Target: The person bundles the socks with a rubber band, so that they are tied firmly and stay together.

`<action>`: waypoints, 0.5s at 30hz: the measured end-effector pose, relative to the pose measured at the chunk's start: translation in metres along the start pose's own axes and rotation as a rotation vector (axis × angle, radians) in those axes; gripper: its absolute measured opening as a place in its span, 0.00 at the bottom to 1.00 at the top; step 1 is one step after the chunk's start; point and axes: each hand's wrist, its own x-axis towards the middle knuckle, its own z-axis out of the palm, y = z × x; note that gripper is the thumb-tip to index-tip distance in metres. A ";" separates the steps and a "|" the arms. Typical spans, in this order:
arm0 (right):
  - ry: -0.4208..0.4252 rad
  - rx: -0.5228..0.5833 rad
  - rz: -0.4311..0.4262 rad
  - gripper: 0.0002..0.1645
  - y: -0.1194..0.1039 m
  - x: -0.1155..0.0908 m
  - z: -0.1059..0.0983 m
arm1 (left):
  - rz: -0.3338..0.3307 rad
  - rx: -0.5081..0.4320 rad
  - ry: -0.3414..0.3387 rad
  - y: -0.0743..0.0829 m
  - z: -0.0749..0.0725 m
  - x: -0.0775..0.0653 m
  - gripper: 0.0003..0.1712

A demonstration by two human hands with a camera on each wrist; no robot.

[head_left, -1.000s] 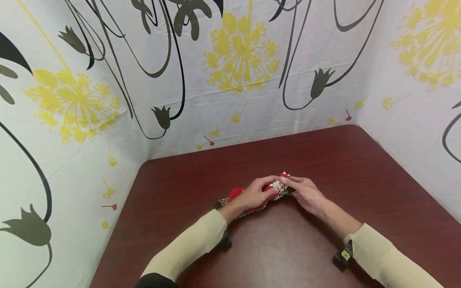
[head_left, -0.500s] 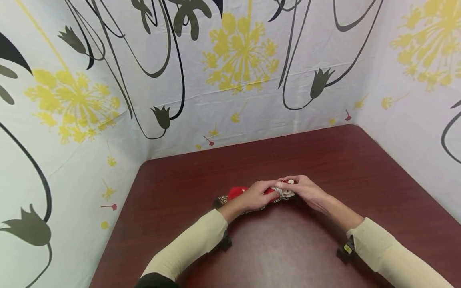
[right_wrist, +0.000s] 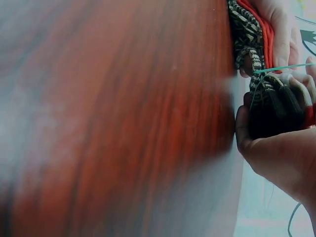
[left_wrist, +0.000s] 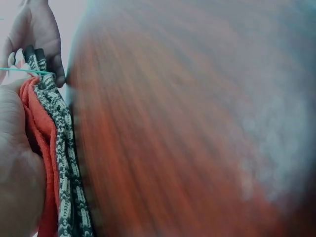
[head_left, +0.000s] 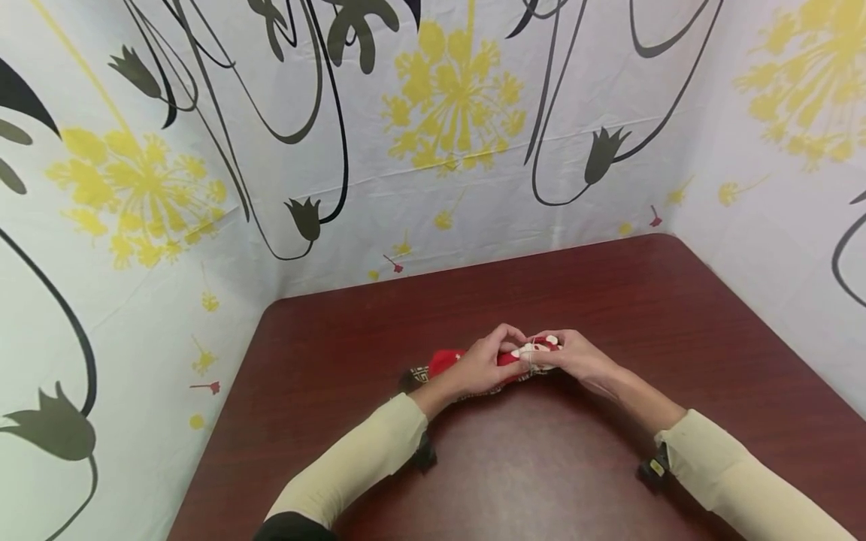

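Observation:
A soft bundle of knit socks lies slantwise between my hands, low over the table. It has a red sock with white bits, and a black-and-cream patterned sock runs along its underside. My left hand grips the bundle's middle, the thumb toward me and the fingers arched on the far side. Around the right end, my right hand holds the socks with its thumb along the near side. A thin pale-green elastic band is stretched across the bundle between the hands. Its far side is hidden.
The dark red-brown table extends around the hands, with rounded far corners. A white curtain with yellow and grey flowers hangs behind and along the sides. Small black devices sit at both wrists.
My right hand has turned and closed farther over the bundle's right end, whose white parts now show more. The left fingers have lifted and arched; the left arm barely moved.

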 end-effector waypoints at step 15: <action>-0.010 -0.175 -0.083 0.26 0.000 0.001 -0.006 | 0.026 0.084 0.062 -0.002 -0.001 0.003 0.17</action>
